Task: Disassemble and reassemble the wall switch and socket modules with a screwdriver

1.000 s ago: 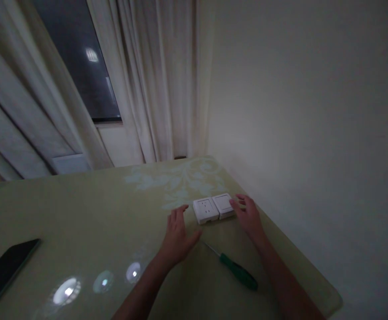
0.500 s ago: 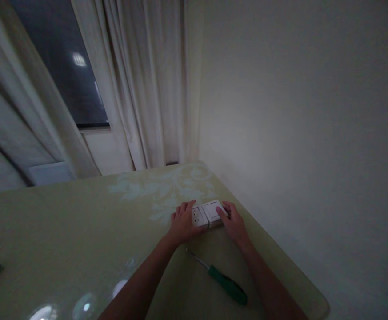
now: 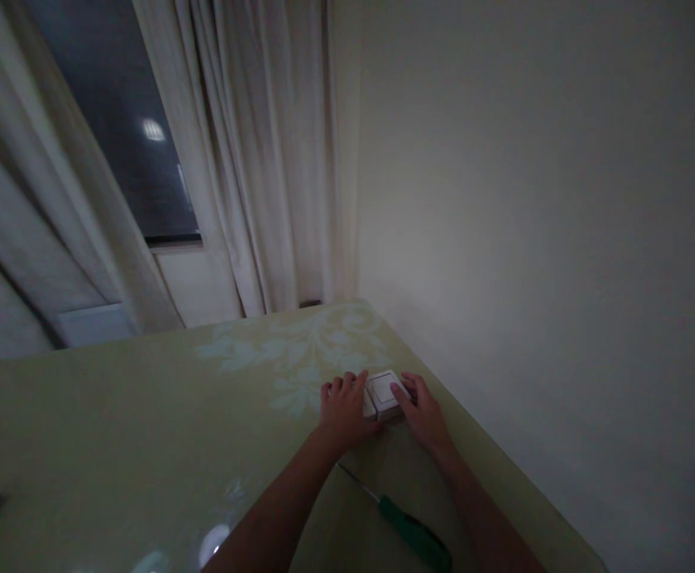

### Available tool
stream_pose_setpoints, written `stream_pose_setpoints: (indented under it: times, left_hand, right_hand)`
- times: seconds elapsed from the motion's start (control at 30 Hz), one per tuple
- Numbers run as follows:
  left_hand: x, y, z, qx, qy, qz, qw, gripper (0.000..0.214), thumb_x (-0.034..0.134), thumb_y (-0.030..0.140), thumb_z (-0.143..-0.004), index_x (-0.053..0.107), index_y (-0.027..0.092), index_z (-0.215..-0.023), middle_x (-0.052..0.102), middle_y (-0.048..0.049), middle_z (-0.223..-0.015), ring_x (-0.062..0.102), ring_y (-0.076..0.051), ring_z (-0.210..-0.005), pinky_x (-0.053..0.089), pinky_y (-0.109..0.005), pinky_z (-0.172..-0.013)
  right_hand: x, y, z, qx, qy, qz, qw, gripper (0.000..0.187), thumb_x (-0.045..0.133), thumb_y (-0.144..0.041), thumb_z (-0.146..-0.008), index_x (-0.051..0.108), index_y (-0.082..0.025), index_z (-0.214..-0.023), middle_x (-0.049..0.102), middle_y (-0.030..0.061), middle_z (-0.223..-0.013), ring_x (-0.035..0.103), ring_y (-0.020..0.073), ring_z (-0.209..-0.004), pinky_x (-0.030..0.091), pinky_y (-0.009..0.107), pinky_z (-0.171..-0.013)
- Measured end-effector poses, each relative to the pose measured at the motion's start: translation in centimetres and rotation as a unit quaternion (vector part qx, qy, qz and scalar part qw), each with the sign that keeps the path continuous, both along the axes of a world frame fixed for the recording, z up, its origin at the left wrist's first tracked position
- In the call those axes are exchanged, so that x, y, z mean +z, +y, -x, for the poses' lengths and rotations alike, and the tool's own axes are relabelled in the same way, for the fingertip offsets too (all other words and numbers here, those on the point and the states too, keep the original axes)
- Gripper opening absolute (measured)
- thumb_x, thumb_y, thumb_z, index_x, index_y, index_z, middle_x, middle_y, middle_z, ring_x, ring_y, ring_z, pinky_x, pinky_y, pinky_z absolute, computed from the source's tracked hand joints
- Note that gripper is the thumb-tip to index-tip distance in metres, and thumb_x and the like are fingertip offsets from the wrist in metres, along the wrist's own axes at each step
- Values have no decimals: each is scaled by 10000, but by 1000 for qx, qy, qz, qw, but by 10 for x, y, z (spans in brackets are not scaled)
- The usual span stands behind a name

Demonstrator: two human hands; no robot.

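Down on the head view, we see both forearms reaching forward across the yellow-green table (image 3: 114, 414) towards its far right corner, beside the wall (image 3: 532, 239). The left hand (image 3: 344, 410) lies palm down with bent fingers over a white socket plate (image 3: 369, 408), of which only a sliver shows. We cannot tell whether it clasps the plate or merely rests on it. Touching that plate on its right is the white switch plate (image 3: 384, 390), flat on the table. The right hand (image 3: 422, 412) is slack and unclenched, its fingertips against the switch plate's right edge. Near the wrists, a green-handled screwdriver (image 3: 415, 537) lies untouched between the forearms. Cream curtains (image 3: 263, 159) hang behind, beside a dark window (image 3: 120, 135).
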State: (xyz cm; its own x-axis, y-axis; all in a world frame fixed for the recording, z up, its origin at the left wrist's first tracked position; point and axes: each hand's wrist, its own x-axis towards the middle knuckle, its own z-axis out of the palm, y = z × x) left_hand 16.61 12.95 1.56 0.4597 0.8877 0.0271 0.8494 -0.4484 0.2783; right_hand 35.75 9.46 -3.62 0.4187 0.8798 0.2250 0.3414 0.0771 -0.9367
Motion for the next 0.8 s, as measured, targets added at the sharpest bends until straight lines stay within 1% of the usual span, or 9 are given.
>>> stream_pose_setpoints:
  times: [0.13,0.27,0.43,0.53,0.63,0.73,0.8]
  left_hand:
    - [0,-1,2,5,2,-2,1000,1039,770,656,-757,437,253,-1655,566,-169,-1601,541,-428,-1412,378,-547,-1176]
    - [0,-2,8,11,5,-8,1000,981,756,620,-786,443,275,-1650,571,-169,-1602,546,-423,-1418,371,-546,-1175]
    - [1,-1,20,10,8,-9,1000,978,769,657,-772,464,283,-1622,575,-151,-1607,551,-417,-1427,381,-548,-1179]
    - [2,0,27,13,7,-11,1000,911,755,655,-791,494,297,-1587,607,-140,-1576,569,-405,-1418,376,-538,-1187]
    - [2,0,32,18,5,-14,1000,848,729,656,-820,526,285,-1554,626,-150,-1552,591,-398,-1397,382,-533,-1177]
    - [2,0,36,21,9,-13,1000,861,724,687,-815,533,269,-1543,636,-162,-1531,609,-405,-1374,392,-545,-1166]
    - [2,1,40,20,13,-11,1000,859,723,700,-815,533,283,-1541,636,-153,-1527,609,-407,-1376,385,-548,-1173]
  right_hand:
    - [0,0,3,24,16,0,1000,582,688,-678,-869,639,-227,-1234,823,155,-1186,804,348,-1086,636,506,-971]
    - [2,-1,12,51,30,1,998,564,712,-654,-869,624,-240,-1240,828,152,-1183,805,354,-1095,636,517,-976]
    - [4,-3,22,89,49,1,995,573,734,-655,-857,626,-242,-1239,830,152,-1178,808,358,-1101,639,520,-982]
    - [5,-2,25,111,61,1,992,591,748,-654,-849,625,-239,-1251,829,152,-1181,808,350,-1109,635,514,-1001]
    - [5,-2,27,132,70,-1,989,591,758,-645,-848,621,-247,-1263,829,145,-1194,804,342,-1127,624,517,-1027]
    - [5,-2,29,151,75,-1,986,576,756,-633,-860,620,-253,-1271,822,145,-1227,796,335,-1153,609,526,-1056]
    - [5,-2,30,163,75,0,984,575,756,-631,-866,621,-254,-1279,813,148,-1253,791,328,-1167,601,524,-1071]
